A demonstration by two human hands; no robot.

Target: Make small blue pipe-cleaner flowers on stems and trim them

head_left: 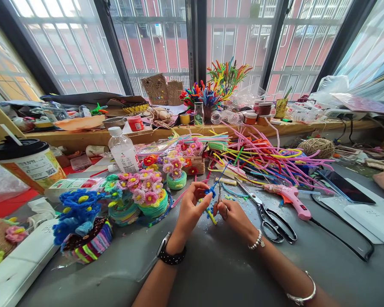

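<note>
My left hand (191, 209) pinches a small blue pipe cleaner piece (212, 190) between thumb and fingers, and a thin blue stem rises from it to the upper right. Closed around the handles of small scissors (219, 195), my right hand (236, 216) keeps their blades upright beside the blue piece. Whether the blades touch it, I cannot tell. Below the hands lie a yellow pipe cleaner piece (212, 216) and scattered blue bits. Large scissors (269, 217) rest right of my right hand, near a pink glue gun (289, 198).
Pipe cleaner flowers in pots (152, 200) and a blue-flowered pot (83, 230) stand left. Behind them are a plastic bottle (123, 149) and a lidded cup (27, 162). Loose pink pipe cleaners (259, 145) pile up at the back. A phone (347, 186) and the glue gun's cable lie right.
</note>
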